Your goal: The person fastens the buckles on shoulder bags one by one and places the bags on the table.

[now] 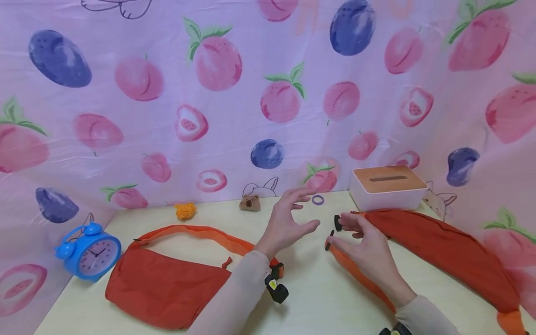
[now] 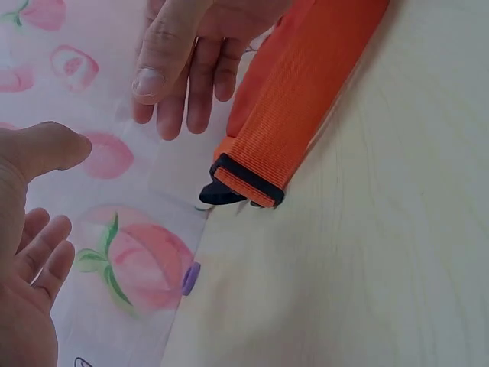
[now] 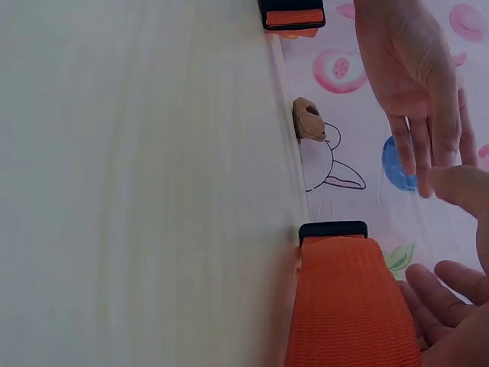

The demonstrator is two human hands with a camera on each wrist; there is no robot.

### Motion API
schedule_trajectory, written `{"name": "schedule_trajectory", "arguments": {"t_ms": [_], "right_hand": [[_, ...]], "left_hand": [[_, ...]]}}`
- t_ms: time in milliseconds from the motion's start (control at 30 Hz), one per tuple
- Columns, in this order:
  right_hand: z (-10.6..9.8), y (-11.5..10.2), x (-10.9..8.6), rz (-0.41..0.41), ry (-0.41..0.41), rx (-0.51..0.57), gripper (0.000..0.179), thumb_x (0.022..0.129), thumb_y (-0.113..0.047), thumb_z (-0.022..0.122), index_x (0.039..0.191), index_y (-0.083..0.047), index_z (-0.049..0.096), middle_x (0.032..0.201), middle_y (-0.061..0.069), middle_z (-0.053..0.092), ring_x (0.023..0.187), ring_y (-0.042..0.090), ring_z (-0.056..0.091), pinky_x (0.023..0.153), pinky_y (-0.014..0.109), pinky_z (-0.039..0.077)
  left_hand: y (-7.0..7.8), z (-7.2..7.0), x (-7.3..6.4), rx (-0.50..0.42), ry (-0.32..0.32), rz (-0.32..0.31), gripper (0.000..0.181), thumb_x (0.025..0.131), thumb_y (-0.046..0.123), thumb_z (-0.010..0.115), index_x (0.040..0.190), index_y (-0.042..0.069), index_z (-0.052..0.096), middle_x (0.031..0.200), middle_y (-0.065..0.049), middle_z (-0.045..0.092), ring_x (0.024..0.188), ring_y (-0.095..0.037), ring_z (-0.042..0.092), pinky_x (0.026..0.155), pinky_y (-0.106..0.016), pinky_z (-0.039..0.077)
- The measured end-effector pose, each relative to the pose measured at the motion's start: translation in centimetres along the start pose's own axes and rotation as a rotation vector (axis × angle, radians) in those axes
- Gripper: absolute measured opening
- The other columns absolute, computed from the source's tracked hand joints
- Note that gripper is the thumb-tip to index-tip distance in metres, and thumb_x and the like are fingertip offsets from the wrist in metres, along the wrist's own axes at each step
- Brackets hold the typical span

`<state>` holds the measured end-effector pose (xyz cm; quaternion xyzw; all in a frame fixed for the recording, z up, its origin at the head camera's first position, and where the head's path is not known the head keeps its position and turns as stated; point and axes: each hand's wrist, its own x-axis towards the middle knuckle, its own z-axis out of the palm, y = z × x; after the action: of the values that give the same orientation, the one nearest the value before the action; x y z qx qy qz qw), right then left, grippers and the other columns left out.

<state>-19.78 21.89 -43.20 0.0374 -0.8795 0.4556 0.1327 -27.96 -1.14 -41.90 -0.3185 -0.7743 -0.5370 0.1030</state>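
Observation:
My left hand (image 1: 288, 224) is held above the table with its fingers spread and nothing in it. Beyond its wrist, to the left, lies a red sling bag (image 1: 167, 284) with an orange strap (image 1: 201, 232) looping behind it. Facing it, my right hand (image 1: 368, 246) hovers with fingers loosely bent and holds nothing. Close by the right fingertips are two black buckle ends (image 1: 329, 240) of a second red sling bag (image 1: 444, 251); they are apart. The second bag's orange strap (image 3: 351, 306) runs below the right hand, its black buckle (image 2: 246, 182) also showing in the left wrist view.
A blue alarm clock (image 1: 94, 251) stands at the left edge. Along the back are an orange lump-like figure (image 1: 185, 211), a small brown bear-like figure (image 1: 250, 203), a purple ring (image 1: 318, 200) and a white tissue box (image 1: 389, 197) with a wooden lid. A fruit-print curtain (image 1: 234, 111) hangs behind.

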Motion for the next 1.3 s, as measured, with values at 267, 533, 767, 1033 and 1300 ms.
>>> {"name": "schedule_trajectory", "arguments": {"t_ms": [267,533,767,1033,1300], "right_hand": [[0.2,0.8,0.1,0.08,-0.056,0.001,0.067,0.093,-0.037,0.094,0.143,-0.004,0.067,0.133,0.013,0.077,0.12,0.029,0.074,0.104,0.046,0.06],[0.6,1.5,0.1,0.13,-0.117,-0.069,0.054,0.09,-0.035,0.096,0.13,-0.006,0.074,0.116,0.007,0.08,0.102,0.022,0.076,0.09,0.035,0.064],[0.7,2.1,0.1,0.073,-0.138,-0.086,0.034,0.089,-0.028,0.097,0.115,-0.011,0.083,0.101,-0.001,0.08,0.092,0.016,0.074,0.082,0.031,0.06],[0.5,2.3,0.5,0.113,-0.189,-0.104,0.024,0.092,-0.018,0.093,0.114,-0.015,0.084,0.102,-0.003,0.078,0.095,0.018,0.069,0.086,0.034,0.058],[0.1,2.7,0.6,0.132,-0.22,-0.099,0.019,0.093,-0.015,0.092,0.111,-0.017,0.084,0.098,-0.003,0.077,0.093,0.019,0.067,0.084,0.034,0.058]], "left_hand": [[-1.6,1.7,1.4,-0.068,-0.067,-0.039,0.068,0.092,0.005,0.091,0.153,0.022,0.066,0.15,0.003,0.066,0.135,-0.019,0.067,0.114,-0.043,0.057],[-2.6,3.4,2.7,-0.089,-0.095,-0.029,0.065,0.091,0.003,0.091,0.149,0.021,0.07,0.147,0.008,0.07,0.132,-0.018,0.069,0.112,-0.044,0.058],[-3.2,4.7,4.0,-0.103,-0.116,-0.051,0.056,0.091,0.003,0.091,0.143,0.016,0.075,0.142,0.007,0.074,0.129,-0.015,0.071,0.112,-0.051,0.058],[-3.9,5.6,4.8,-0.097,-0.224,-0.144,0.046,0.093,0.003,0.089,0.136,0.017,0.08,0.142,0.006,0.073,0.135,-0.031,0.069,0.115,-0.051,0.057],[-4.5,6.4,5.2,0.012,-0.335,-0.167,0.038,0.094,0.004,0.088,0.129,0.019,0.084,0.129,0.0,0.076,0.133,-0.033,0.069,0.113,-0.044,0.058]]}}
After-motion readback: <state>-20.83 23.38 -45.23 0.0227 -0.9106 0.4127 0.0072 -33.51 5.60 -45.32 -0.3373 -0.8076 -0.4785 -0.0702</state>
